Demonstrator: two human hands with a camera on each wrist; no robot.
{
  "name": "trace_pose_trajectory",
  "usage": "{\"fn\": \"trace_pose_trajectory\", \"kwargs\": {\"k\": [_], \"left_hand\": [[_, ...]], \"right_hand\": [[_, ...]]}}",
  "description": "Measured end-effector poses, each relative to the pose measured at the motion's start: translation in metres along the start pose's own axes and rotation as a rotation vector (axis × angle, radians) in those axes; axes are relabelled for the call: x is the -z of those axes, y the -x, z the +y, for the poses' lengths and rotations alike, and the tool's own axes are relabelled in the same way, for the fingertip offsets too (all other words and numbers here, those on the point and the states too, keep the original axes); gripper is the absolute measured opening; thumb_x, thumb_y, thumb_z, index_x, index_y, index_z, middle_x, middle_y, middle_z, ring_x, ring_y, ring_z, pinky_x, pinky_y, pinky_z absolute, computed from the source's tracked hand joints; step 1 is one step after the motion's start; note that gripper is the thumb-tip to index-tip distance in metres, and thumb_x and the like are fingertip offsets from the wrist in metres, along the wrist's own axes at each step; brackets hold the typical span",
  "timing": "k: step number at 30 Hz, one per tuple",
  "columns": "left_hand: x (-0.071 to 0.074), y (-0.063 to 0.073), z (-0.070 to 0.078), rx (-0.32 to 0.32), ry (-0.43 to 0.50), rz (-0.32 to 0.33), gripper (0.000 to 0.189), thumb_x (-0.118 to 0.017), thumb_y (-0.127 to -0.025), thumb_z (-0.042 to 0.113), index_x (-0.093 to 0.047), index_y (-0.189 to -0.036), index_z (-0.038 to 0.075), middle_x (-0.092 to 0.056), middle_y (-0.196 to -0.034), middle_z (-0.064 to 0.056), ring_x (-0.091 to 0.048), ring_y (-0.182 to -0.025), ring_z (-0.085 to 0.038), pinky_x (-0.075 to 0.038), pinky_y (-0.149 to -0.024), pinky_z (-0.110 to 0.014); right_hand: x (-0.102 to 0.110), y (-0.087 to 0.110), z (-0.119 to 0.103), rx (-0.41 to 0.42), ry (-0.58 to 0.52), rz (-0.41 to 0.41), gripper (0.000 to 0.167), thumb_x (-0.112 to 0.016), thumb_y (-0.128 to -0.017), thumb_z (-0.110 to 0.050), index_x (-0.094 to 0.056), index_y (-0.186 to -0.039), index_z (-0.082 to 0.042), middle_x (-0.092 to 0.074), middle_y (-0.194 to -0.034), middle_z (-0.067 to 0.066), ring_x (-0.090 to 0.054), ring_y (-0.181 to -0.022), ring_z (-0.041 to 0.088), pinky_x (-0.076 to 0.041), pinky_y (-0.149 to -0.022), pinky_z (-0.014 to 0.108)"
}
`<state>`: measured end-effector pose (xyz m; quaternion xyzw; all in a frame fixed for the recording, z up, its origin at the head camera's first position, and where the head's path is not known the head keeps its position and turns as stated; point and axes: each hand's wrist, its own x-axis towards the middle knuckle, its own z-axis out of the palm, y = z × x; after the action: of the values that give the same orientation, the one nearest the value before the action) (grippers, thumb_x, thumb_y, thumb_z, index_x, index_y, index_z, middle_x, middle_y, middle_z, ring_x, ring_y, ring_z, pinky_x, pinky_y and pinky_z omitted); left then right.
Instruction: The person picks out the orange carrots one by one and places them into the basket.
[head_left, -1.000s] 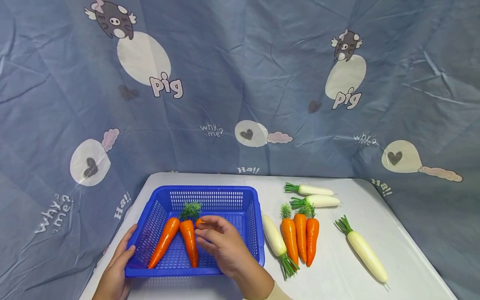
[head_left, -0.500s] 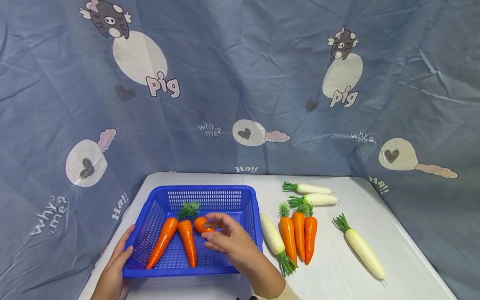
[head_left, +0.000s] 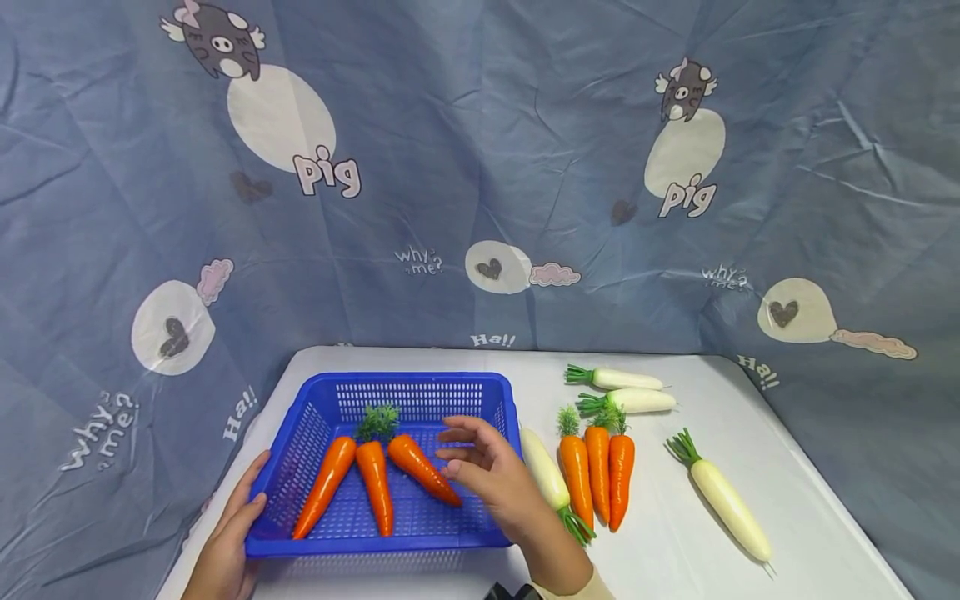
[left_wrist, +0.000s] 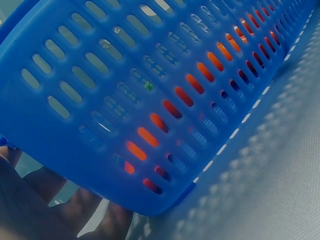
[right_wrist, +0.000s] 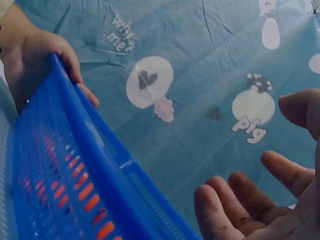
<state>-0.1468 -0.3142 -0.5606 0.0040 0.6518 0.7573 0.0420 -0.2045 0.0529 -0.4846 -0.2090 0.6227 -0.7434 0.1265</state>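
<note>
A blue plastic basket [head_left: 375, 546] stands on the white table, with three orange carrots inside: a left carrot [head_left: 326, 487], a middle carrot [head_left: 376, 487] and a right carrot [head_left: 422, 468]. Green leafy tops show by the middle one. My left hand [head_left: 228, 533] grips the basket's front left corner; its fingers [left_wrist: 75, 205] appear below the slotted wall in the left wrist view. Over the basket's right side, my right hand [head_left: 491, 475] hovers with loosely bent fingers and holds nothing, just right of the right carrot. In the right wrist view its fingers [right_wrist: 212, 205] are spread apart.
Right of the basket lie a white radish [head_left: 546, 471] and three more carrots [head_left: 598, 475]. Two radishes [head_left: 630, 400] lie behind these, and another radish [head_left: 729, 508] is farther right. A blue printed cloth [head_left: 600, 292] hangs behind the table.
My right hand has let go of the right carrot and moved back to the right, so the whole carrot shows in the basket. My left hand stays on the basket corner.
</note>
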Motion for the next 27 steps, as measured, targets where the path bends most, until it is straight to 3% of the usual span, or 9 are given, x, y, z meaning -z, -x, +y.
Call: {"fn": "trace_pose_trajectory", "kwargs": {"k": [7, 13, 21, 27], "left_hand": [[-0.001, -0.001, -0.001, -0.005, -0.005, 0.009, 0.058, -0.026, -0.115, 0.033, -0.003, -0.169, 0.036, -0.012, -0.165, 0.004, -0.049, -0.123, 0.012, -0.051, -0.093, -0.021], [0.0, 0.0, -0.002, 0.028, -0.008, 0.031, 0.058, -0.026, -0.115, 0.035, -0.003, -0.169, 0.039, -0.008, -0.168, 0.0, -0.049, -0.121, 0.012, -0.052, -0.092, -0.022], [0.0, 0.0, -0.003, -0.014, -0.001, 0.015, 0.059, -0.025, -0.115, 0.031, -0.002, -0.169, 0.035, -0.012, -0.165, 0.001, -0.049, -0.123, 0.012, -0.051, -0.094, -0.021], [0.0, 0.0, 0.0, 0.041, -0.014, 0.032, 0.058, -0.026, -0.115, 0.035, -0.003, -0.168, 0.04, -0.003, -0.17, -0.003, -0.047, -0.12, 0.013, -0.051, -0.092, -0.021]], "right_hand": [[0.009, 0.008, -0.004, 0.038, -0.017, 0.014, 0.057, -0.065, -0.099, -0.006, -0.043, -0.152, -0.002, -0.05, -0.145, 0.024, -0.056, -0.132, 0.043, -0.054, -0.103, 0.043], [0.013, 0.016, -0.009, 0.079, 0.046, 0.025, 0.055, -0.065, -0.1, -0.006, -0.045, -0.151, -0.006, -0.049, -0.146, 0.024, -0.054, -0.132, 0.045, -0.055, -0.101, 0.037], [0.024, 0.022, -0.007, 0.147, 0.064, 0.081, 0.055, -0.062, -0.098, 0.003, -0.044, -0.15, 0.0, -0.044, -0.145, 0.033, -0.057, -0.127, 0.039, -0.057, -0.098, 0.037], [0.038, 0.024, -0.004, 0.153, 0.068, 0.165, 0.053, -0.062, -0.098, 0.006, -0.046, -0.148, 0.002, -0.047, -0.14, 0.029, -0.061, -0.123, 0.033, -0.058, -0.096, 0.035]]}}
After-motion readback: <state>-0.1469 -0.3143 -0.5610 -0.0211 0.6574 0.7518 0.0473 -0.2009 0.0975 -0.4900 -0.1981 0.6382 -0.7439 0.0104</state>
